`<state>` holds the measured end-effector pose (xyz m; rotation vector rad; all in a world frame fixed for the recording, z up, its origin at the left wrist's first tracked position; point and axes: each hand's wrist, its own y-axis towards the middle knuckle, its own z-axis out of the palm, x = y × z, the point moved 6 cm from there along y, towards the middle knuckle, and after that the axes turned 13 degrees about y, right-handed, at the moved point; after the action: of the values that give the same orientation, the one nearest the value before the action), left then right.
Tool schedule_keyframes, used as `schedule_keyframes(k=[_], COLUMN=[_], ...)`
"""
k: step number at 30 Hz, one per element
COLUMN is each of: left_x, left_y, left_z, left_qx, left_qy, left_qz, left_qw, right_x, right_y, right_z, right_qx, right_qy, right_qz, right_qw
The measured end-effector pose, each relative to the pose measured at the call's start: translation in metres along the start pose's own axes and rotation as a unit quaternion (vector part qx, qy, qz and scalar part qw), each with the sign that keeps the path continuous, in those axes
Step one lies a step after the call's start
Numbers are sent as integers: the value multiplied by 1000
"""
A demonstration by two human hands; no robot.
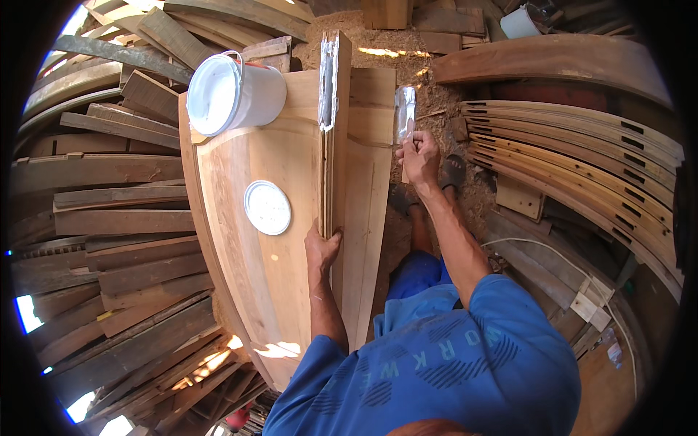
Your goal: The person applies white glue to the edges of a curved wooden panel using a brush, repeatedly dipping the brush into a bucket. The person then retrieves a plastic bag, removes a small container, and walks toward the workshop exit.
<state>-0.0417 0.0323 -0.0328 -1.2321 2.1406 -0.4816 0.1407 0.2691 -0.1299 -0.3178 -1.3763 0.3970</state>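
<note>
My left hand [322, 251] is wrapped round the near part of a long wooden board [329, 174], which stands on edge across a wide wooden door panel [240, 160]. White paste coats the board's far upper edge. To the right of the board, my right hand [419, 156] grips a flat spatula [405, 109] whose blade is smeared with white paste. A white bucket [254, 94] with a wire handle stands on the panel's far left part, white inside. Nearer to me, a round white lid [267, 207] lies on the panel.
Stacked timber offcuts [131, 218] crowd the left side. At the right lie several slotted wooden boards [574, 156] and a curved plank [545, 62]. Sawdust [356, 33] covers the ground beyond the panel. A pale cable [560, 251] runs at the lower right.
</note>
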Motion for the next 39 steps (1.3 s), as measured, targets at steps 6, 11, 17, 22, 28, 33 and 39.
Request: schedule_keyframes(k=[6,11,17,22,28,33,39], left_x=[1,-1,0,0,2,-2,5], left_y=[1,0,-1,0,-1,0,1], left_z=[0,-1,-1,1,2,-1,3], left_qx=[1,5,10,1,7,12,-1], left_qy=[8,9,13,11,7,6,-2], left_qz=[1,-10,-7,-2,-12,-7,-2], left_qw=[1000,1000,1000,1000,1000,1000,1000], right_x=[13,15,20,54,86,89,60], right_y=[2,2,11,22,8,48,-1], right_z=[16,11,-18,-66,-85,-65,-93], right_qx=[17,0,69,88,79,152,269], right_qy=[43,98,123,-310,-333,-384,-390], right_qz=[13,34,-24,-193,-225,-250,-178], right_qw=[999,995,990,927,912,876,863])
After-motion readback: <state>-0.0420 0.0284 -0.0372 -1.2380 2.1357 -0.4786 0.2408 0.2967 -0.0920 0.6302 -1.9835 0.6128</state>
